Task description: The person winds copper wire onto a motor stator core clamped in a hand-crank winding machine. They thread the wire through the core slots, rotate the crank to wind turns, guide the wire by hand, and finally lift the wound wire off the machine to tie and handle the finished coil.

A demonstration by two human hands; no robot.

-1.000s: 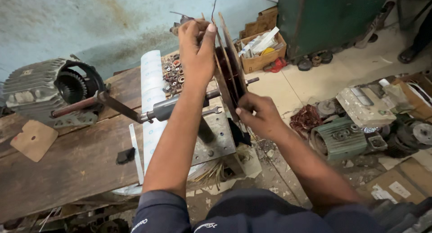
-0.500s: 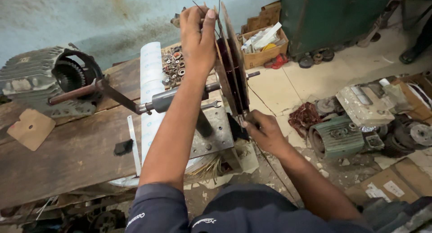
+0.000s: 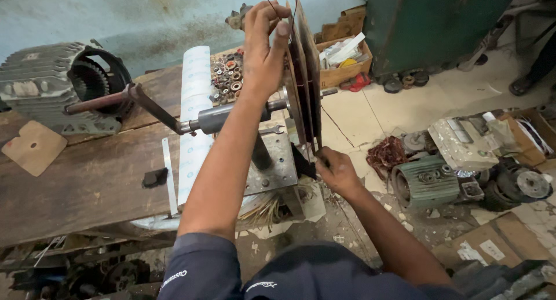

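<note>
A hand-cranked winding machine stands on a grey metal base (image 3: 277,161) at the right end of a wooden bench (image 3: 87,178). Its dark shaft (image 3: 217,119) carries several thin brown former plates (image 3: 304,74) set on edge. My left hand (image 3: 263,45) is raised at the top of the plates and pinches a thin wire. At the bottom edge of the plates my right hand (image 3: 336,169) is closed on the wire or plate edge; what it grips is hidden. The crank handle (image 3: 110,100) sticks out to the left, untouched.
A finned grey motor housing (image 3: 58,86) sits at the back left of the bench, a brown card piece (image 3: 32,146) before it. A white paper roll (image 3: 194,114) and a tray of small parts (image 3: 229,74) lie behind the shaft. Motors (image 3: 425,181) and cardboard boxes (image 3: 341,68) crowd the floor at the right.
My right hand has dropped from the middle of the plates to their bottom edge. My left hand stayed at the top. The view has shifted a little.
</note>
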